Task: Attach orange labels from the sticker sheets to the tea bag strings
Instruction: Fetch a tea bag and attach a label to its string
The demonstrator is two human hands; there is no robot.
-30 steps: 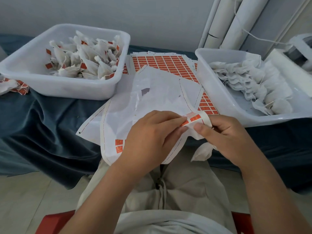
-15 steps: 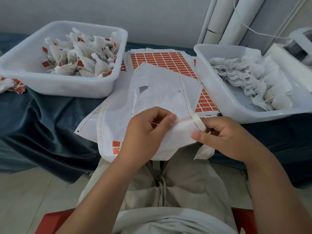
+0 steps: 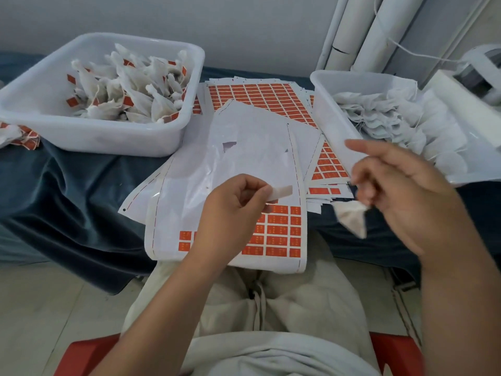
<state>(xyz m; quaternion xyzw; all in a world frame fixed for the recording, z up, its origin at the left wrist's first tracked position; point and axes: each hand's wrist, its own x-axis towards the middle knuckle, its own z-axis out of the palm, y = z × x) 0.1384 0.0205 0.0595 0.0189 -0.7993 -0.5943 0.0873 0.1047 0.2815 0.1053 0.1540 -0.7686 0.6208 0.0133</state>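
Label [image 3: 282, 191] sits pinched in fingers of the left hand [image 3: 233, 207] above the sticker sheet [image 3: 271, 232], tea bag [image 3: 351, 217] dangles from the right hand [image 3: 406, 191] pinching it just beside, so lay string mid-label and fold edges square.

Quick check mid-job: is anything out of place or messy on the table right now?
Yes. A few labelled tea bags lie on the cloth outside the left tub, and the front sticker sheet hangs off the front edge over the lap.
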